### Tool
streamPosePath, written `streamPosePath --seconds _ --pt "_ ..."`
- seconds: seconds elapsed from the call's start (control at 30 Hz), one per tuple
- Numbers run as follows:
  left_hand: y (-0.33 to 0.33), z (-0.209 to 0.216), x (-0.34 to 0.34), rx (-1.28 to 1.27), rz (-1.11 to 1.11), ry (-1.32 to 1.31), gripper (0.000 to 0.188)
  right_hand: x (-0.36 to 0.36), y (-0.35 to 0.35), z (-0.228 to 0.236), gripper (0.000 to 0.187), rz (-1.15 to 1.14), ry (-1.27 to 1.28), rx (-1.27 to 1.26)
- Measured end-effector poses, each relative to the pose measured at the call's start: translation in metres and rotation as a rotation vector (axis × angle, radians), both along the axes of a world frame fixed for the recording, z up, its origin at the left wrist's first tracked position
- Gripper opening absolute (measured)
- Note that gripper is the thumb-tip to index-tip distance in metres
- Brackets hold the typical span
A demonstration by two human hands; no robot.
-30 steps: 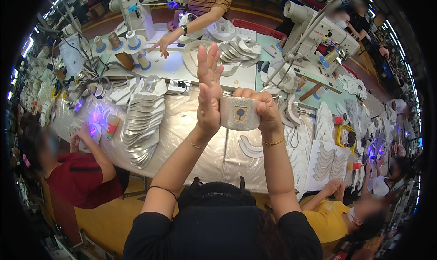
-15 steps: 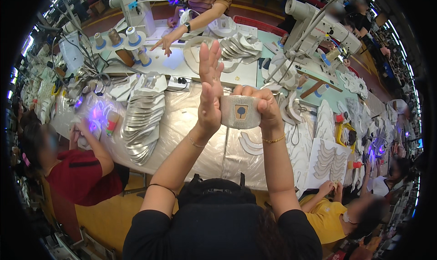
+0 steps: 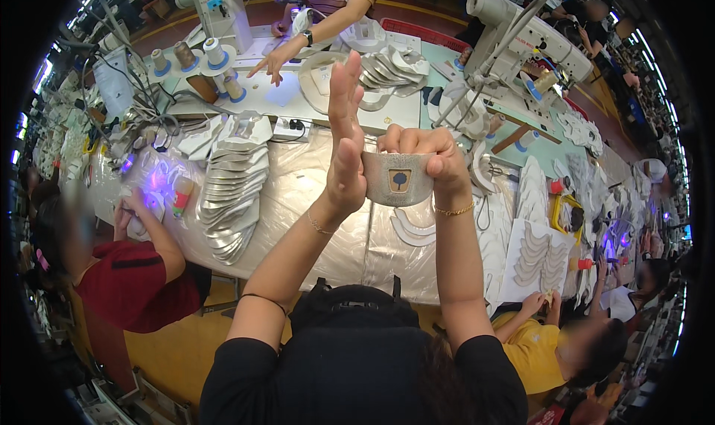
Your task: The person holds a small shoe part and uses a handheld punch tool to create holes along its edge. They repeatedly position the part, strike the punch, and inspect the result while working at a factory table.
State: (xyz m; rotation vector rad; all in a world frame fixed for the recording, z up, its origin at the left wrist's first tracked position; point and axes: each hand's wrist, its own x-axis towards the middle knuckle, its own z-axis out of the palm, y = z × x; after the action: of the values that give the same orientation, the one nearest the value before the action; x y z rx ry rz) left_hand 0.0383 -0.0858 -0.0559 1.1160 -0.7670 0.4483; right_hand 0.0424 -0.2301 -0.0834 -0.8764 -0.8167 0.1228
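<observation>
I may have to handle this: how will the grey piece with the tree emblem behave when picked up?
The grey piece is probably fairly stiff: its curved shape shows no sag. It seems light, as the right hand pinches it near one end. Its grainy-looking surface may keep it from being slippery.

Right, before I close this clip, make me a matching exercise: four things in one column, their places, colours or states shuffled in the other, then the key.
Column one
1. Left hand
2. Right hand
3. Cup-shaped piece
4. Stack of overlapping pieces

Column two
A. Lying on the plastic-covered table, left of the person's forearms
B. Gripping something between thumb and fingers
C. Speckled grey, with a dark tree-like mark on its front
D. Open, fingers extended

Right pairs: 1-D, 2-B, 3-C, 4-A
</observation>
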Motion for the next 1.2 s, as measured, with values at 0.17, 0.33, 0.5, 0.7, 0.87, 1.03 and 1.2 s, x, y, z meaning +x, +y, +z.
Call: streamPosePath --seconds 0.17,0.33,0.5,0.7,0.87,1.03,1.2 --pt "0.0 0.003 0.002 0.072 0.065 -0.001 0.079 0.003 -0.001 0.004 0.029 0.027 -0.013 0.008" --pt "0.001 0.0 0.005 0.029 -0.006 -0.106 0.079 0.003 -0.001 0.003 0.027 0.029 -0.005 0.025" --pt "0.006 -0.004 0.007 0.12 0.016 -0.048 0.07 0.003 0.0 0.001 0.027 0.026 0.001 0.024" --pt "0.011 -0.004 0.009 0.166 -0.018 -0.015 0.04 0.001 -0.003 0.006 0.028 -0.01 0.075 -0.023" --pt "0.01 -0.001 0.001 0.264 0.076 -0.002 0.033 0.001 -0.004 0.007 0.031 -0.063 0.076 -0.011" --pt "0.01 0.0 -0.001 0.264 0.095 0.02 0.033 0.001 -0.006 0.006 0.031 -0.064 0.069 -0.026" --pt "0.01 -0.001 -0.002 0.274 0.089 0.007 0.034 -0.002 -0.007 0.006 0.03 -0.067 0.094 -0.031"
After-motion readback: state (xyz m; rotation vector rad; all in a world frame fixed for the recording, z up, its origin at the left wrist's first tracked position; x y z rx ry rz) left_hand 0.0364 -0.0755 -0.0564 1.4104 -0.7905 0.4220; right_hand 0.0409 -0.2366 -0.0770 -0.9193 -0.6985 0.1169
